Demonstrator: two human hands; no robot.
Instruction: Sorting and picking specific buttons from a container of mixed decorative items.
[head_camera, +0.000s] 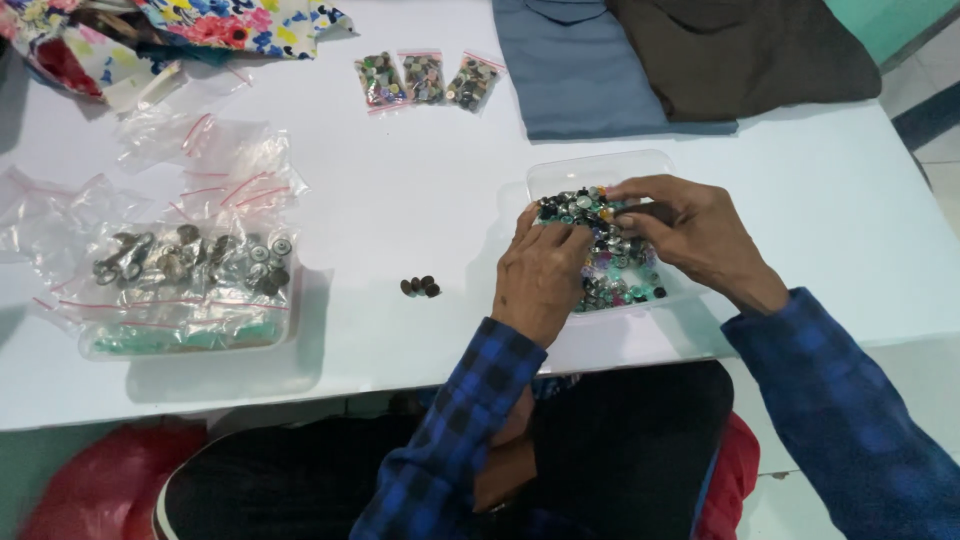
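Mixed buttons (610, 270) in clear tray (600, 165): small, hard, slippery; pinch singly. Left hand (540, 275), right hand (690, 235) both finger-deep, grip unclear.

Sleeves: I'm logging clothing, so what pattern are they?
Blue and black check sleeves, clearest in the head view.

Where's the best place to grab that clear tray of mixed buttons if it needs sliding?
Probably the far rim of the clear plastic tray, coming from above at the back: that edge is bare, while the left hand and right hand cover the near part.
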